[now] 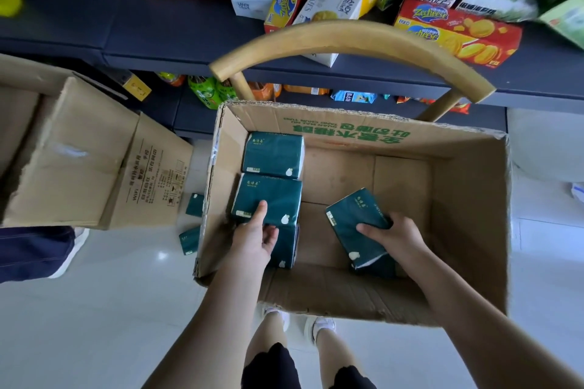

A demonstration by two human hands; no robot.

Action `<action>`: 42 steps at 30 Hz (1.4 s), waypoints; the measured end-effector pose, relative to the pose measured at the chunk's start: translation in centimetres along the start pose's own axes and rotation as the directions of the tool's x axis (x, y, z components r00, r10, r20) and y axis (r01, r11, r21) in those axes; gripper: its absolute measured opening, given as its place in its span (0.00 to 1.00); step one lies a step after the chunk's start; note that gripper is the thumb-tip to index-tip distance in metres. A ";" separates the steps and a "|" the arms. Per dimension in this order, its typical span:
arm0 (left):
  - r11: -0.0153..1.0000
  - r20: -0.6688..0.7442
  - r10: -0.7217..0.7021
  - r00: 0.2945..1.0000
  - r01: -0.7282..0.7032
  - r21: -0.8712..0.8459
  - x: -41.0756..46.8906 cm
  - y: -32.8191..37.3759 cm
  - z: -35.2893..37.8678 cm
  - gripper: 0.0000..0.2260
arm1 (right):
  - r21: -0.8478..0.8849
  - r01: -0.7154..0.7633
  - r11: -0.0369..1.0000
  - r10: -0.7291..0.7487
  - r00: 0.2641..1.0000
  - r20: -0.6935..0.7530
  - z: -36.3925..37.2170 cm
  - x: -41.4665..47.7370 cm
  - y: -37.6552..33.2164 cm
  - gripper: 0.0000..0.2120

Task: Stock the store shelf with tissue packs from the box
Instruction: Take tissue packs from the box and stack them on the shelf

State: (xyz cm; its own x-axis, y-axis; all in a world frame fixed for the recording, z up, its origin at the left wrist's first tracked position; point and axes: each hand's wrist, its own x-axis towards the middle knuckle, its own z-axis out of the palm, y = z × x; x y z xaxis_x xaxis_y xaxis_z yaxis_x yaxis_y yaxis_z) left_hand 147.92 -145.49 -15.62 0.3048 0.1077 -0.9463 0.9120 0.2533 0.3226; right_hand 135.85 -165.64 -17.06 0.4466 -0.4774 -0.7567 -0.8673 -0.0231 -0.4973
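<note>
Standing before a dark store shelf (pixel 132 31) and reaching down with both bare arms. Flanked at far left by a trouser leg (pixel 31 249) in dark blue above a white shoe (pixel 68 257). Facing next a spare carton (pixel 72 161), flaps spread. Looking past two dark green tissue packs (pixel 193 205) on the pale tiles just beside the left wall of the open box (pixel 467 230). Glimpsing green bottles (pixel 207 90) on the lower shelf tier above them. Inside, finding three more in a row along that wall: far pack (pixel 273 153) lying flat, middle pack (pixel 275 196) butted against it, near pack (pixel 286 249) partly hidden under the wrist. Gripping the middle pack with the left hand (pixel 252 238), one digit stretched flat on top, the rest curled round the near edge. Clutching in the right hand (pixel 392 234) a tilted pack (pixel 350 218), apart from the row, fingers wrapped over its near half, far end raised; impossible to tell whether the low end touches the cardboard bottom. Backed by the curved rail of a wooden chair (pixel 347 38) arching behind the far wall. Ending at right with yellow and red biscuit cartons (pixel 458 36) on the shelf's top tier.
</note>
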 end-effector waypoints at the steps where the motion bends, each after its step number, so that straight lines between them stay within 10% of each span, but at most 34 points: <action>1: 1.000 0.012 -0.001 1.000 0.002 -0.009 -0.8 0.1 -0.2 0.13 | 0.001 0.017 1.000 -0.017 1.000 -0.005 -0.5 -0.4 -0.5 0.20; 10: 0.975 0.290 0.219 0.932 -0.217 -0.037 -10.9 3.5 -0.2 0.23 | 0.054 0.252 0.966 -0.247 0.966 -0.082 -6.6 -8.3 -8.5 0.16; 24: 0.801 0.733 0.495 0.467 -0.573 -0.175 -32.7 11.9 -0.1 0.09 | -0.046 0.604 0.796 -0.574 0.729 -0.373 -18.3 -28.0 -19.7 0.10; 28: 0.777 0.772 0.509 0.381 -0.589 -0.222 -37.9 13.0 0.4 0.10 | -0.074 0.676 0.733 -0.629 0.634 -0.449 -21.1 -32.3 -21.3 0.19; 42: 0.635 0.768 0.615 0.178 -0.689 -0.350 -50.3 12.2 8.4 0.17 | -0.247 0.793 0.556 -0.806 0.443 -0.392 -36.8 -39.3 -25.2 0.06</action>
State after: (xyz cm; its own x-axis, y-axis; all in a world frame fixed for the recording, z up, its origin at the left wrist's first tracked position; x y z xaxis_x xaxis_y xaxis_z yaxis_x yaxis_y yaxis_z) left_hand 146.07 -155.88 35.73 0.8262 -0.5633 0.0141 0.2736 0.4228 0.8639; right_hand 132.07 -178.64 40.80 0.8110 -0.5371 0.2320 -0.1823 -0.6088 -0.7721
